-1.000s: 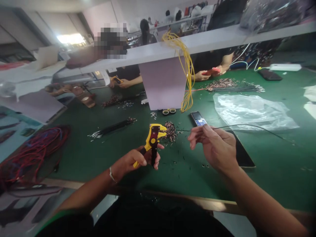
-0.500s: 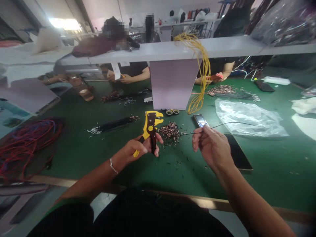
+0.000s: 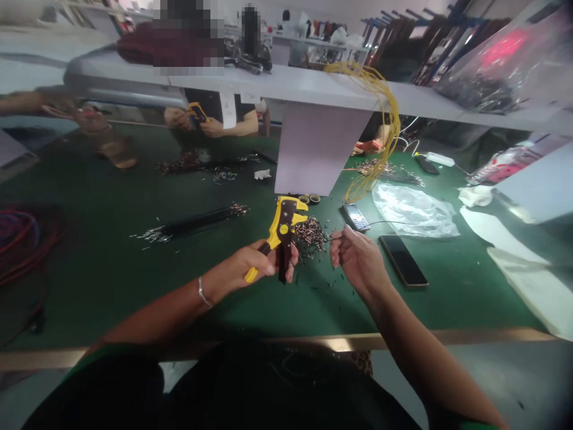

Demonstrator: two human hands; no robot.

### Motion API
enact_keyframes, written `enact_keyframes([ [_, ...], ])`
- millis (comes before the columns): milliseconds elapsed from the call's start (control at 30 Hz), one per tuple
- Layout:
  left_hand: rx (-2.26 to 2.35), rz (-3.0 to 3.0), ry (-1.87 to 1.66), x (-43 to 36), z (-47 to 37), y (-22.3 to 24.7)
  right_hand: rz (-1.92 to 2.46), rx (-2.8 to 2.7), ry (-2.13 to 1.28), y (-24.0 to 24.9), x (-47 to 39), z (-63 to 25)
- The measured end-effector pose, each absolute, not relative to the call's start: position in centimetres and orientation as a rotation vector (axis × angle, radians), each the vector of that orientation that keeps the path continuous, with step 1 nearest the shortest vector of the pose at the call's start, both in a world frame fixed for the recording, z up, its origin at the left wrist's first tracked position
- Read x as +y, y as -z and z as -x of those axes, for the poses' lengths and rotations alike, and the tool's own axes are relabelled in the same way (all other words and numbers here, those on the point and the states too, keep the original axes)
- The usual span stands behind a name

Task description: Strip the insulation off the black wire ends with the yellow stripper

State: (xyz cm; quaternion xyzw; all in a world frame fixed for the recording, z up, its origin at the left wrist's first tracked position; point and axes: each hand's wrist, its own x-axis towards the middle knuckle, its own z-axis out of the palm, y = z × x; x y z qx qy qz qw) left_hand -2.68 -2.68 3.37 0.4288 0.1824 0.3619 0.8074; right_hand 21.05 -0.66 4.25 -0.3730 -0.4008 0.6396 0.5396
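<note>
My left hand is wrapped round the handles of a yellow and black wire stripper, its jaws pointing up and to the right. Between thumb and fingers, my right hand pinches a thin black wire. One end of the wire reaches left toward the stripper's jaws and stays apart from them; the rest trails off to the right. Behind the stripper lies a heap of short copper-tipped pieces. To the left rests a bundle of black wires with bare ends.
A keypad phone, a dark smartphone and a clear plastic bag lie to the right. Yellow wires hang from the shelf. Red cables are at left. Co-workers' hands are across the green table.
My right hand has come left with the black wire, nearer the stripper. My left hand keeps its hold. The view has turned to the right.
</note>
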Motion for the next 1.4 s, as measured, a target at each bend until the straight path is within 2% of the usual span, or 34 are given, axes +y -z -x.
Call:
enact_keyframes([
  [233,0.343,-0.896,-0.717,-2.5,3.8,-3.0,0.927,-1.11,-1.614,-4.1,-2.5,-19.2],
  [733,0.432,-0.897,-0.699,-2.1,2.5,-2.6,0.974,-1.352,-1.425,-4.3,-0.9,-22.9],
  [800,0.459,-0.88,-0.731,-2.0,2.3,-2.5,0.974,-1.337,-1.351,-4.1,-0.5,-23.6],
  [1000,0.418,-0.918,-0.769,-1.2,1.9,-1.3,0.962,-1.229,-0.83,-5.4,-0.3,-23.9],
  [1400,0.434,-0.896,-0.812,-0.6,0.9,0.0,0.867,-1.465,-0.524,-4.6,0.2,-22.9],
])
